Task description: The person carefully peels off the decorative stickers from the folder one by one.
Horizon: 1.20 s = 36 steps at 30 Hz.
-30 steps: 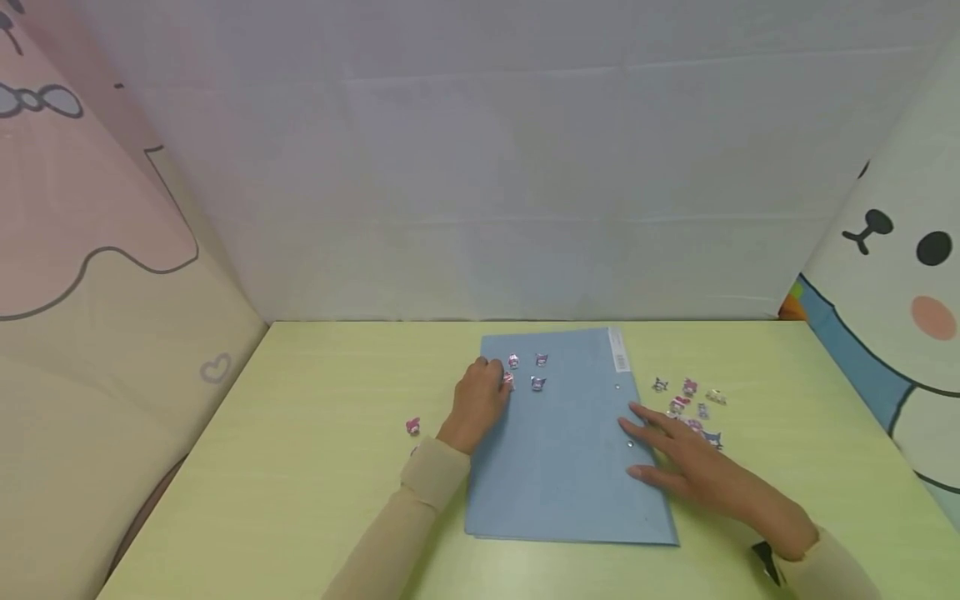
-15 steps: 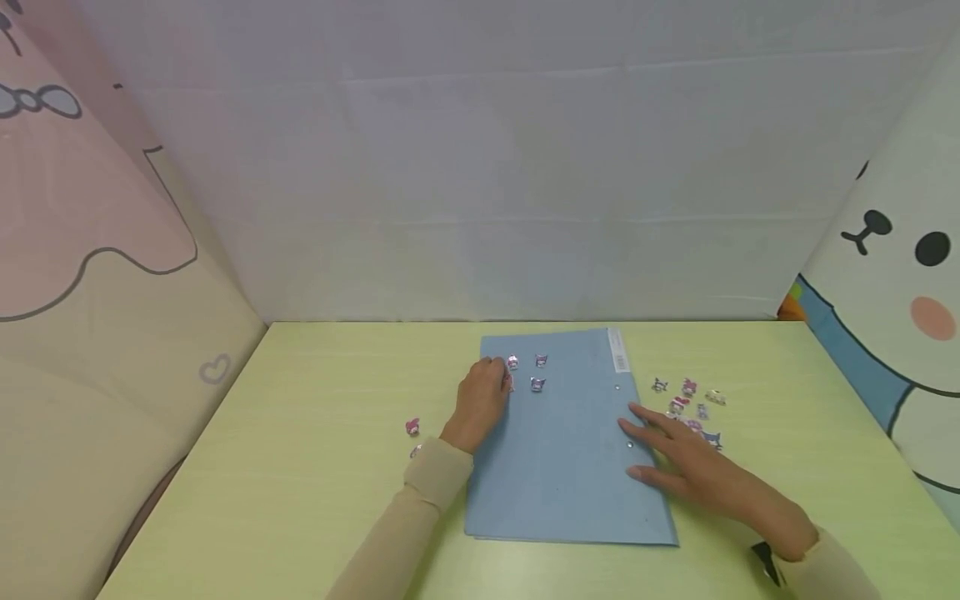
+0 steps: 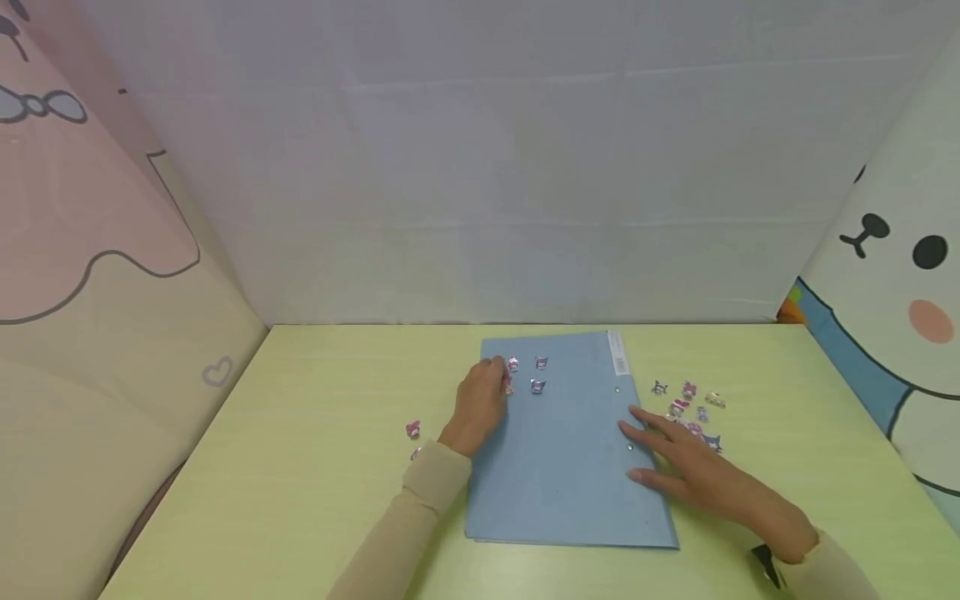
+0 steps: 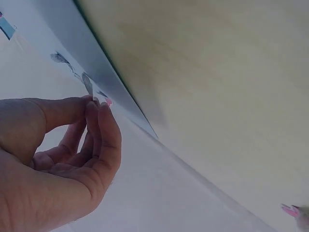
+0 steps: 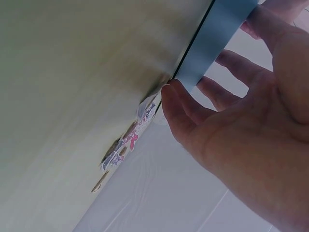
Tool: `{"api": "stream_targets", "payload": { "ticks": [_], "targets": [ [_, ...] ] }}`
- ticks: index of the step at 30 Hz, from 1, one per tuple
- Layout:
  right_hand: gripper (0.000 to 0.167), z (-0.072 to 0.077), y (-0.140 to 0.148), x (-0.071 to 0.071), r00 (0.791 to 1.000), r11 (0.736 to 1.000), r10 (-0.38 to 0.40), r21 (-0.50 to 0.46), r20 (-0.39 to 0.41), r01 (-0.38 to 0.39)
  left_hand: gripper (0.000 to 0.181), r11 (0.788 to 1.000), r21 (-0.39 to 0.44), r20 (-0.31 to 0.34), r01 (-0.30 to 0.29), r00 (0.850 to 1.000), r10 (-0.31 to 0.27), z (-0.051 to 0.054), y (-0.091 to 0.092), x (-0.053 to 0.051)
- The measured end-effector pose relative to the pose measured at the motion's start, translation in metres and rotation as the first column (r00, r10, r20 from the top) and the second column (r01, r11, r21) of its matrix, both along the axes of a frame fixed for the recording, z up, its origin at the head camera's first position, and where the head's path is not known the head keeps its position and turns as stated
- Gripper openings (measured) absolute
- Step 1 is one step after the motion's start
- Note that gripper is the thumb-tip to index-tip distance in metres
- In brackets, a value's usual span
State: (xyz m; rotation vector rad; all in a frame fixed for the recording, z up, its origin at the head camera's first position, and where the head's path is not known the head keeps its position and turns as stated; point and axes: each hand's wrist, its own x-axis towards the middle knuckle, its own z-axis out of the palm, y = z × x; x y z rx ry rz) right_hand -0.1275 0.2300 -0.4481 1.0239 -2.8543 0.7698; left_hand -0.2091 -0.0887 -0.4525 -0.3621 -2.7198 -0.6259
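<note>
A light blue folder (image 3: 573, 475) lies on the table. Over its upper left part, my left hand (image 3: 478, 404) pinches a small cartoon sticker (image 4: 87, 84) between thumb and fingertips, low over the surface. The fingers hide most of it in the head view. Close by on the folder are a pink-and-white sticker (image 3: 513, 364) and two purple ones, one farther back (image 3: 542, 362) and one nearer (image 3: 537, 386). My right hand (image 3: 693, 467) rests with spread fingers on the folder's right edge, holding nothing.
Several loose cartoon stickers (image 3: 689, 389) lie on the table right of the folder, some partly behind the right hand. To the left are a pink sticker (image 3: 413, 429) and another (image 3: 416, 453) beside the left sleeve. A white label (image 3: 618, 353) marks the folder's upper right corner.
My left hand stays at the same spot with only small finger shifts, and its fingers now cover more of the pinched sticker. The right hand has not moved.
</note>
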Motion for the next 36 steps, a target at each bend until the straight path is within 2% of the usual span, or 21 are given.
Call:
{"api": "stream_targets", "payload": {
  "ticks": [14,17,22,36],
  "targets": [
    [0.061,-0.001,0.000,0.000,1.000,1.000,0.004,0.005,0.002,-0.004,0.013,1.000,0.020,0.002,0.000,1.000,0.000,0.004,-0.015,0.006],
    [0.060,-0.001,0.000,0.000,1.000,1.000,0.008,0.004,-0.019,-0.008,0.013,1.000,0.015,0.007,-0.005,1.000,0.005,0.005,-0.018,0.006],
    [0.061,-0.002,0.001,0.000,0.999,1.000,0.009,0.005,-0.033,-0.009,0.012,1.000,0.000,0.036,-0.022,0.999,0.021,0.006,-0.024,0.007],
    [0.061,-0.002,0.001,0.000,1.000,1.000,0.002,0.002,0.004,-0.002,0.010,0.999,-0.032,0.118,-0.029,0.992,0.033,0.011,-0.043,0.012]
  ]
}}
